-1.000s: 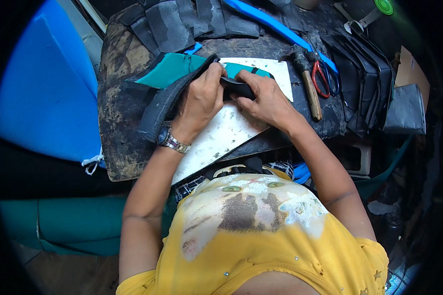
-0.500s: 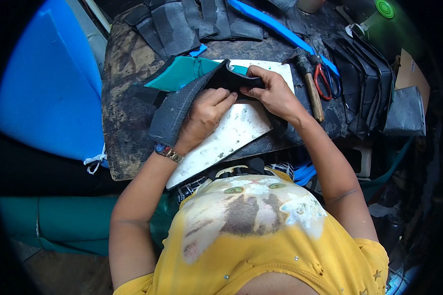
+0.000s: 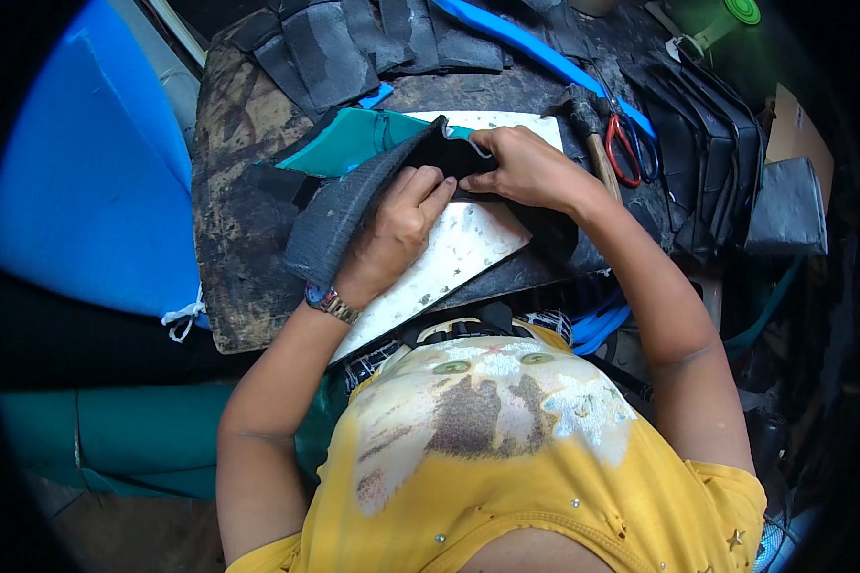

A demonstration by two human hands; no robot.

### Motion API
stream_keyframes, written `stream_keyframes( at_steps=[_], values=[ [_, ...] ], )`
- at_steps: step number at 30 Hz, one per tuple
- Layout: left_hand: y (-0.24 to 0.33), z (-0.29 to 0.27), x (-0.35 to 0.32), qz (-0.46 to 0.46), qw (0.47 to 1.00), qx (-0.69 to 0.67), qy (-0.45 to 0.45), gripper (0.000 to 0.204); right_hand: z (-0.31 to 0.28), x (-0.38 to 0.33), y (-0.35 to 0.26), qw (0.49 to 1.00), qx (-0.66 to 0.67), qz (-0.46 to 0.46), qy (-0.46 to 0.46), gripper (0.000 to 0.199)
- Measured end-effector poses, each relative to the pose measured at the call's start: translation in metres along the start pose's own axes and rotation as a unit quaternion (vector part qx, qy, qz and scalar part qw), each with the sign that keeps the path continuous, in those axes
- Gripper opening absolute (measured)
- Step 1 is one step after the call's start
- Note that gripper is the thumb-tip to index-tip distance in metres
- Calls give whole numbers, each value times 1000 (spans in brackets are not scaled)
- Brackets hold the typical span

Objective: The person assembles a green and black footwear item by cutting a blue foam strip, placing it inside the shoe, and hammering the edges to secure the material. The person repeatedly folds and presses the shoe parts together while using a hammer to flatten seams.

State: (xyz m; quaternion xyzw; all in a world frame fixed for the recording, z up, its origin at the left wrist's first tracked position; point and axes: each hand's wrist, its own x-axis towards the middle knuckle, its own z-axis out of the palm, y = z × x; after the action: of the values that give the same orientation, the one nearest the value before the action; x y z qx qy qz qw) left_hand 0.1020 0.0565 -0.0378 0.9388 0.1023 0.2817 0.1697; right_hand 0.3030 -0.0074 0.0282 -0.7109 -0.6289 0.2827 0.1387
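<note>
Head view, tabletop: dark, stained wooden tabletop [image 3: 239, 239] carrying all the work.
Board: white speckled flat board [image 3: 449, 258] lying on the tabletop under both hands.
Workpiece: curved black rubbery strip [image 3: 339, 215], raised over the board, with a teal sheet [image 3: 349, 143] just behind it.
Left hand [image 3: 397, 234]: grip closed, fingers pressed on the strip's inner face.
Right hand [image 3: 526, 167]: grip pinched shut on the strip's upper end.
Tools: red-handled scissors [image 3: 626, 148] beside a wooden-handled hammer [image 3: 592, 134], near the right hand.
</note>
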Motion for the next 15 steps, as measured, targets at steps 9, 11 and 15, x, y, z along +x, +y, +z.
stream_keyframes(
  at_steps=[9,11,15],
  values=[
    [2,-6,3,45,995,-89,23,38,2,10,-11,990,-127,65,-14,35],
    [2,-8,2,47,998,-42,-15,38,3,2,-1,997,-73,32,12,38],
    [5,-10,1,53,998,11,-34,37,12,-14,16,986,141,37,87,41]
  ],
)
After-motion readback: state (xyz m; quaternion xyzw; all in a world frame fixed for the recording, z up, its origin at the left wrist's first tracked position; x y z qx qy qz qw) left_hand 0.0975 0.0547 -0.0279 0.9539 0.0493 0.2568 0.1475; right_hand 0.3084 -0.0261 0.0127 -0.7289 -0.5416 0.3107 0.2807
